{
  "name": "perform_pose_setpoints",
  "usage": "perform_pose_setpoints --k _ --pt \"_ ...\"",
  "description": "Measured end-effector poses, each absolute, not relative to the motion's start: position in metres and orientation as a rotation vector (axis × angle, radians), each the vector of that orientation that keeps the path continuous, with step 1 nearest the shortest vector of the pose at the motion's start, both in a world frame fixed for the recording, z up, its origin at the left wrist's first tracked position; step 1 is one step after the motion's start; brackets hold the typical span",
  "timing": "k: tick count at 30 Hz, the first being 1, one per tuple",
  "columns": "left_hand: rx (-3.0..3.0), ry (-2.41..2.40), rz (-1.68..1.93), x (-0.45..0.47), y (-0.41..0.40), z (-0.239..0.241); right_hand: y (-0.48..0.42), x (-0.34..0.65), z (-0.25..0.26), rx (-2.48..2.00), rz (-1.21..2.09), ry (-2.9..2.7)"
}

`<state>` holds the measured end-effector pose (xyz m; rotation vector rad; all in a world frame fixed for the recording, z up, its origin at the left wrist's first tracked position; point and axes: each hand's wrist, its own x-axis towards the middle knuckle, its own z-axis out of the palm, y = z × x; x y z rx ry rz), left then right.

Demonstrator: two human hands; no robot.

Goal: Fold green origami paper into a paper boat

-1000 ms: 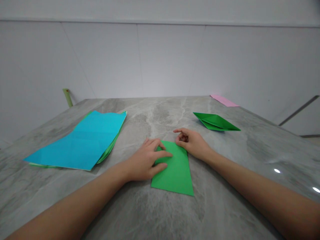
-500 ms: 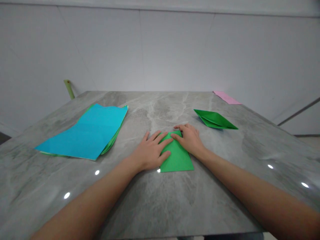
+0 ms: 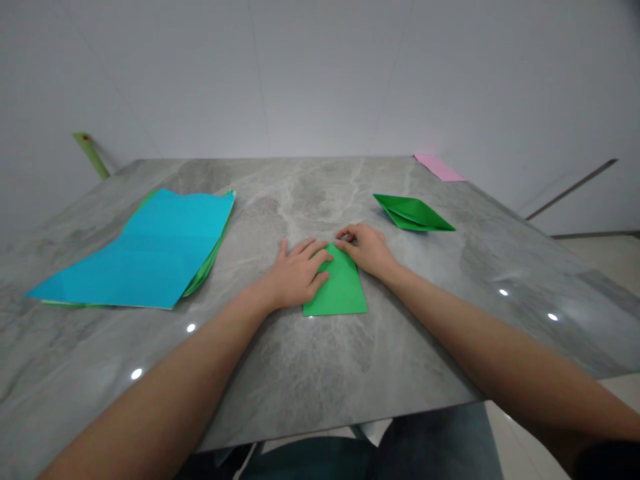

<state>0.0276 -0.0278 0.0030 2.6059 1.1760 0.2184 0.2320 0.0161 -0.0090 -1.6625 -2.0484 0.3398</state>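
Touching folded green paper (image 3: 340,290), left hand (image 3: 297,272) open on it, right hand (image 3: 363,250) half-curled at tip

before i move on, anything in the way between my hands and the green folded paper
Nothing visible stands in the way: your left hand lies over the green folded paper and your right hand touches its top corner.

Left hand (image 3: 296,275) pressed on a folded green paper sheet (image 3: 339,290), fingers (image 3: 320,255) spread over its upper left edge; right hand (image 3: 365,250), curled, at the sheet's top corner. On a grey marble desk (image 3: 280,360), a stack of blue and green paper (image 3: 135,250) to the left; a green origami boat (image 3: 413,213) ahead right, a pink paper strip (image 3: 439,167) at the far edge.
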Motion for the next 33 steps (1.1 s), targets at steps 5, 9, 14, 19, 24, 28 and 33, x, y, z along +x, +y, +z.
perform_pose_setpoints --k 5,9,14,19,24,28,33 --pt "2.616 1.193 0.204 0.030 -0.029 0.006 0.018 0.237 -0.008 -1.658 0.367 -2.062" --pt "2.615 1.193 0.177 0.029 -0.029 0.004 0.016 0.243 -0.010 -1.715 0.342 -2.016" --pt "2.629 1.218 0.061 0.028 -0.029 0.005 0.010 0.250 -0.009 -1.703 0.316 -2.054" --pt "2.616 1.255 0.024 0.027 -0.030 0.005 0.013 0.251 -0.007 -1.737 0.238 -2.076" --pt "2.620 1.298 0.043 0.026 -0.030 0.003 0.006 0.246 -0.004 -1.730 0.091 -2.164" --pt "2.618 1.319 0.014 0.026 -0.030 0.002 -0.007 0.242 0.002 -1.646 0.072 -2.260" --pt "2.613 1.365 0.037 0.026 -0.030 0.002 -0.021 0.232 0.006 -1.496 0.159 -2.374"
